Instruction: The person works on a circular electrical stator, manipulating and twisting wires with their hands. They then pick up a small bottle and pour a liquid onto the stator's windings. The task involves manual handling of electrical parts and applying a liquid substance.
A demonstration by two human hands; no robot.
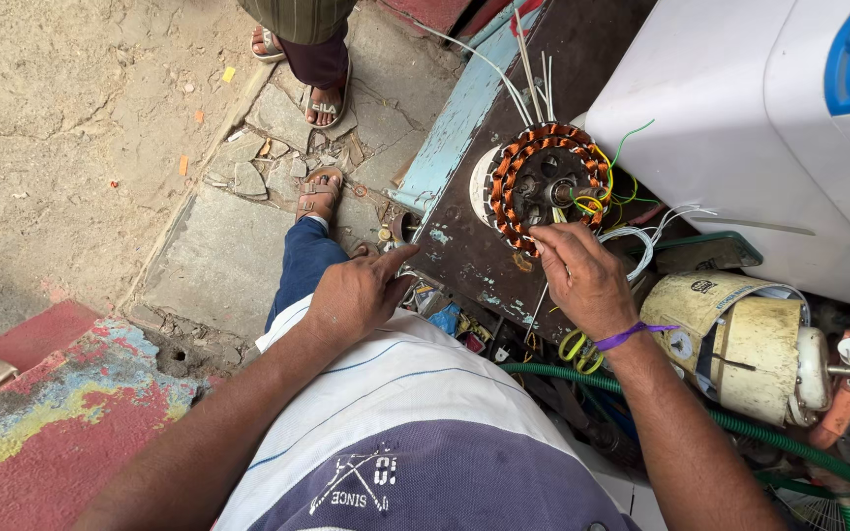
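A round motor stator (543, 185) with copper-orange windings sits on a dark brown worktop (474, 261), with white, yellow and green wires coming off it. My right hand (582, 275), a purple band at its wrist, reaches to the stator's near edge and its fingertips pinch at the winding there. My left hand (358, 290) hovers off the worktop's left edge, over my knee, fingers spread and pointing toward the bench, holding nothing.
A white appliance casing (740, 118) with a blue corner stands right of the stator. A yellowed old motor (740, 339) and a green hose (740, 428) lie at the right. Another person's sandalled feet (322, 93) stand on the cracked stone paving ahead.
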